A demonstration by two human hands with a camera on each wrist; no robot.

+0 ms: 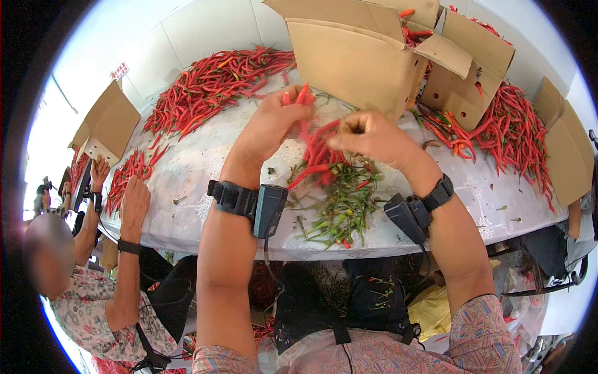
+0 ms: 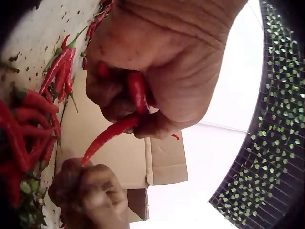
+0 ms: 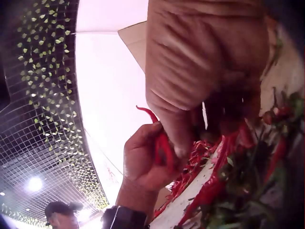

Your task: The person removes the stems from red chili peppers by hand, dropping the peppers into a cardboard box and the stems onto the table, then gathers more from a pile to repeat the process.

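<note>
My left hand (image 1: pixel 274 121) is raised over the table, gripping several red chillies. In the left wrist view, one chilli (image 2: pixel 110 136) sticks out past the thumb, its narrow end overlapping my right hand (image 2: pixel 90 195). My right hand's fingers are curled toward the thumb, and nothing plainly shows between them. Below both hands lie loose red chillies (image 1: pixel 319 149) beside a heap of green stems (image 1: pixel 346 206) near the table's front edge. Another chilli (image 3: pixel 164 150) shows in the left hand's grip in the right wrist view.
A large pile of red chillies (image 1: pixel 215 87) lies at the back left, another pile (image 1: pixel 511 128) at the right. A cardboard box (image 1: pixel 349 62) stands behind my hands. To the left, another person's hand (image 1: pixel 134 202) is by more chillies. Stem bits dot the white tablecloth (image 1: pixel 187 209).
</note>
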